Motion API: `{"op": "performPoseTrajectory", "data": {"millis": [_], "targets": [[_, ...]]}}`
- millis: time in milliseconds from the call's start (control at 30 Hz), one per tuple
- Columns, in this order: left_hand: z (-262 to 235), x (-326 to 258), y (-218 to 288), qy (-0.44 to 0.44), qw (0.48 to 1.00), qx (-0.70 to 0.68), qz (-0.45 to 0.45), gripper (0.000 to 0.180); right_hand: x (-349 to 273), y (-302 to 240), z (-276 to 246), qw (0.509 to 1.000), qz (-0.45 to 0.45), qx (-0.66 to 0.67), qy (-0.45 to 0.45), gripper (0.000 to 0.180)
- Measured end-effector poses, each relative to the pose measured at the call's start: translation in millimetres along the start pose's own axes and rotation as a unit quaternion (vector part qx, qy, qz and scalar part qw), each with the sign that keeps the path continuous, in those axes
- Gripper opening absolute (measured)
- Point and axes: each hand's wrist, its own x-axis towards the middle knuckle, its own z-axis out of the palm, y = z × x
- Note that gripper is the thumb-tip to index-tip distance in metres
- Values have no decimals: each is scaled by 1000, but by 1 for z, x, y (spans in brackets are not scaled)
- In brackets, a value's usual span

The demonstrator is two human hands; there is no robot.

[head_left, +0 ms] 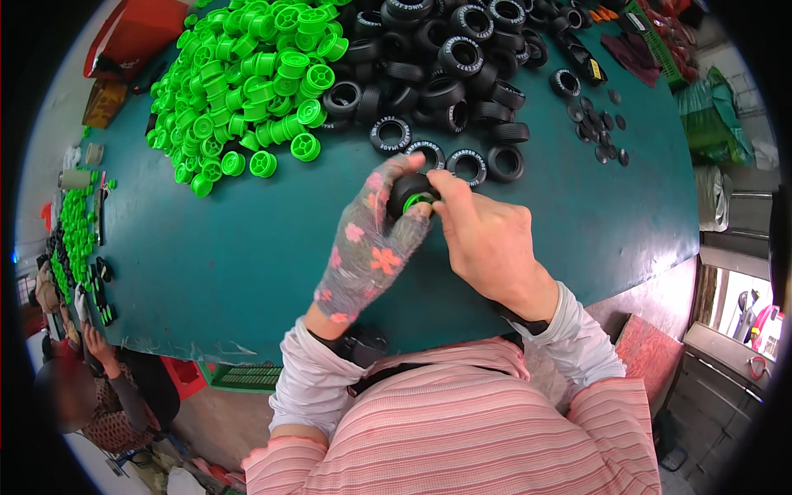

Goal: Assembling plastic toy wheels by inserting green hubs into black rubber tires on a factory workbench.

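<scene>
Left fingers (404, 229) clasp a tyre (401, 191) and green wheel (415, 199) together, seemingly steadying them for right fingers (455, 196) gripping the edge; loose tyres (505, 163) lie handily beyond.

left grip (375, 235): grey, pink-flowered, fingerless glove (351, 268) | sleeve covers (309, 379): whitish | cuffs (528, 325): black | top (462, 429): pink, striped
</scene>
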Motion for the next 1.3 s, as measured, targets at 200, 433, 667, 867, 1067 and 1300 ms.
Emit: {"op": "performPoseTrajectory", "data": {"millis": [200,433,667,867,1067,1300], "targets": [[16,-8,3,121,992,-35,6,47,1,-6,5,997,54,56,9,37],[4,-8,-16,-8,997,-37,71,44,4,-12,4,996,-54,-40,-53,33],[1,-2,-3,107,975,-197,-7,43,5,-10,-1,988,106,110,-23,28],[13,-6,9,149,984,-98,-2,41,8,-12,0,977,140,157,-40,26],[14,-6,-6,146,988,-11,40,42,7,-15,4,968,174,176,-43,24],[-7,-9,-9,53,997,-52,17,41,9,-10,1,999,-2,32,-37,35]]}}
